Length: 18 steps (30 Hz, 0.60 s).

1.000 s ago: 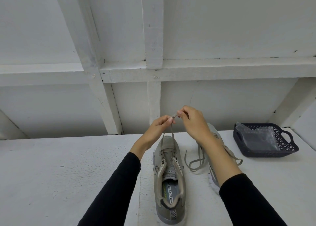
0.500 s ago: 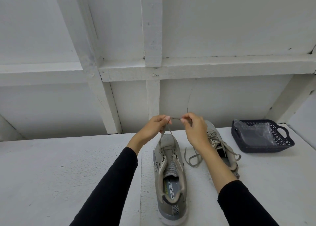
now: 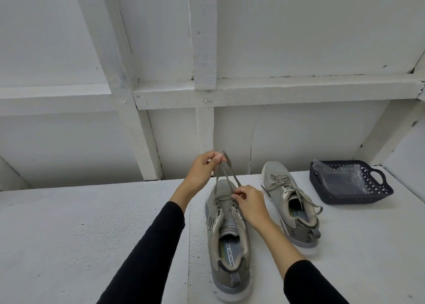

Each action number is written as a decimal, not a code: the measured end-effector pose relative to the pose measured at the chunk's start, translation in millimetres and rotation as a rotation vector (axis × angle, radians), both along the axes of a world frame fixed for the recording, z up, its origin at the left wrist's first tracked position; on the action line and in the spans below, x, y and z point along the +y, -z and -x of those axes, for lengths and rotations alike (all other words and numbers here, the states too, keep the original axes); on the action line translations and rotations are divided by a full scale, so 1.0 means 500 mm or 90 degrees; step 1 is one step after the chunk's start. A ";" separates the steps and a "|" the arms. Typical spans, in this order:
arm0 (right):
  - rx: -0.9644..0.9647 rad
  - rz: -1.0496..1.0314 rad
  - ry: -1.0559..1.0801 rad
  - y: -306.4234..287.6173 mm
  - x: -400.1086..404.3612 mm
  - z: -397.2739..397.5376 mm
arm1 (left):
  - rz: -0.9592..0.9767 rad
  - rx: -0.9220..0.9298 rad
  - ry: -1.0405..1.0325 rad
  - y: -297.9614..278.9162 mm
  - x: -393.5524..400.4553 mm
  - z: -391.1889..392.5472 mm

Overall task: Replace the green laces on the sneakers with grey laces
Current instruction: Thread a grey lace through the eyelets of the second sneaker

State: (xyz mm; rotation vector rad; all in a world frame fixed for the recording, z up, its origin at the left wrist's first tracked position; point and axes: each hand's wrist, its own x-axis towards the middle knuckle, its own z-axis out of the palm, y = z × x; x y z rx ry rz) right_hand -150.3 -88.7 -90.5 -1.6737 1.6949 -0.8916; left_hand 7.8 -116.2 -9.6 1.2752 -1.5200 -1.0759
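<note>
Whereas both hands pinched the lace ends together a second ago, the left hand [image 3: 202,168] now holds both ends of the lace [image 3: 226,177] aloft alone. The right hand [image 3: 249,202] has dropped to pinch the lace at the eyelets of the near sneaker [image 3: 227,239], so threading has probably begun.

Two grey fabric sneakers stand on the white bench [image 3: 69,223]: one half-laced [image 3: 226,232], one fully laced [image 3: 289,202]. One dark blue perforated plastic basket [image 3: 368,196] holds one clear plastic bag [image 3: 340,177]. Two hands are in view: left [image 3: 203,169], right [image 3: 249,202].

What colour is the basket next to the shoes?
Dark navy blue, with a lattice of holes in its sides. The basket shows best in the head view.
</note>
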 end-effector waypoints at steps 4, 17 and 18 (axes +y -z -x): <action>0.021 0.022 0.003 0.003 0.009 -0.012 | 0.023 0.010 -0.023 0.003 0.004 -0.006; 0.007 0.069 0.061 -0.004 0.032 -0.043 | 0.056 0.033 -0.059 0.001 0.008 -0.011; -0.002 0.071 0.056 -0.002 0.033 -0.049 | 0.058 0.040 -0.061 -0.001 0.007 -0.011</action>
